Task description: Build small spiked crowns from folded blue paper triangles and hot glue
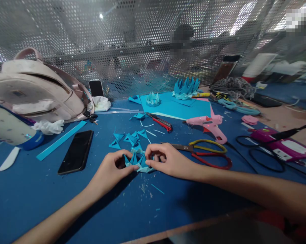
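Observation:
Between my hands, low over the blue table, is a ring of folded blue paper pieces (pixel 137 159) with pointed tips. My left hand (pixel 113 166) grips its left side, thumb on the front edge. Thumb and fingers of my right hand (pixel 165 159) pinch the ring's right side; what lies inside that pinch is partly hidden. Just beyond the ring lie several loose folded paper triangles (pixel 130 138). Farther back stand a small finished-looking paper ring (pixel 153 99) and a larger spiky one (pixel 185 88) on blue paper sheets (pixel 165 107).
Scissors (pixel 193 148) lie right of my right hand, near a pink glue gun (pixel 206 124) with its cord. A red utility knife (pixel 161 122) rests behind the triangles. Left are a phone (pixel 77 151), a blue paper strip (pixel 61 140) and a backpack (pixel 38 88). A purple power strip (pixel 282 144) sits right.

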Available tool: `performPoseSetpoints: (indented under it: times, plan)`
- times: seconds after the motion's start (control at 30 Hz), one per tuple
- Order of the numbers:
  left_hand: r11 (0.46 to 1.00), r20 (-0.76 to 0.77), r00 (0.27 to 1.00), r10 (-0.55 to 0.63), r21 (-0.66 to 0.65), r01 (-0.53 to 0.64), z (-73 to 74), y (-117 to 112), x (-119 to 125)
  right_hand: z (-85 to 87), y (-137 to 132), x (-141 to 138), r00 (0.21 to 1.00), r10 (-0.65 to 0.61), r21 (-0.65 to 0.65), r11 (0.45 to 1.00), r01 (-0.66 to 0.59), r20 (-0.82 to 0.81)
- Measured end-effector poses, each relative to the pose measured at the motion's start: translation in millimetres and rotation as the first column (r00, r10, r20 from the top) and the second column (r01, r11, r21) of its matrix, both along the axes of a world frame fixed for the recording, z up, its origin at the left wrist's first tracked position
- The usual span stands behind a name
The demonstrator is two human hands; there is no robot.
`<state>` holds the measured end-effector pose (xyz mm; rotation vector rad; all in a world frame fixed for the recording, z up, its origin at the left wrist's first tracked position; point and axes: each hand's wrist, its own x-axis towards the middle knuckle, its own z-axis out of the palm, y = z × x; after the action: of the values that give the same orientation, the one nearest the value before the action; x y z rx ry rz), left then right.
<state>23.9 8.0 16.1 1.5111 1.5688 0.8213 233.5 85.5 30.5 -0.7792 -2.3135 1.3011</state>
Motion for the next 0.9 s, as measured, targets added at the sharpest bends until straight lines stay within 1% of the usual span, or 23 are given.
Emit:
performPoseSetpoints:
  times: [0.23, 0.37, 0.7, 0.9]
  plan:
    - [1.0, 0.023, 1.0, 0.012, -0.015, -0.012, 3.5, 0.7, 2.5, 1.6, 0.1, -0.3, 1.0, 0.002, -0.012, 1.0, -0.002, 0.004]
    - [1.0, 0.043, 0.999, 0.016, 0.009, -0.017, 3.6, 0.7, 3.0, 3.3, -0.4, -0.9, 1.0, -0.002, -0.012, 1.0, 0.003, 0.02]
    - [1.0, 0.04, 0.999, 0.017, 0.022, -0.018, 5.8, 1.1, 3.7, 3.9, -0.4, -0.5, 1.0, 0.002, -0.02, 1.0, -0.002, 0.029]
    - [1.0, 0.031, 0.999, 0.02, -0.003, -0.02, 6.6, 1.0, 3.6, 5.7, -0.8, -1.6, 1.0, 0.0, -0.008, 1.0, 0.0, 0.019]
